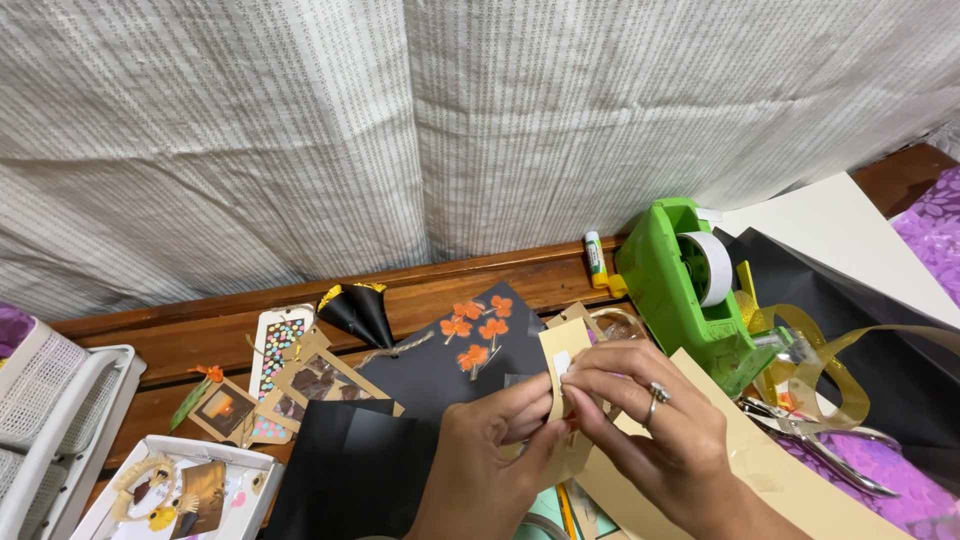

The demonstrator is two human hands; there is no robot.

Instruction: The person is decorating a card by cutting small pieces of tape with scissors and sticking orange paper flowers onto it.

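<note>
My left hand (495,455) and my right hand (655,425) meet at the bottom middle over a narrow tan paper strip (562,352) that stands up between them. Both pinch it, and a small white piece of tape (561,364) sits on the strip at my right fingertips. My right hand wears a ring. A larger tan sheet (770,470) lies under my right wrist. Behind the strip lies a black card with orange pressed flowers (478,332).
A green tape dispenser (672,285) with a white roll stands at right, a glue stick (594,254) behind it. Metal pliers (835,450) and gold ribbon (815,375) lie at far right. Decorated tags (280,360), a black cone (358,312), white baskets (45,420) and a craft box (180,490) fill the left.
</note>
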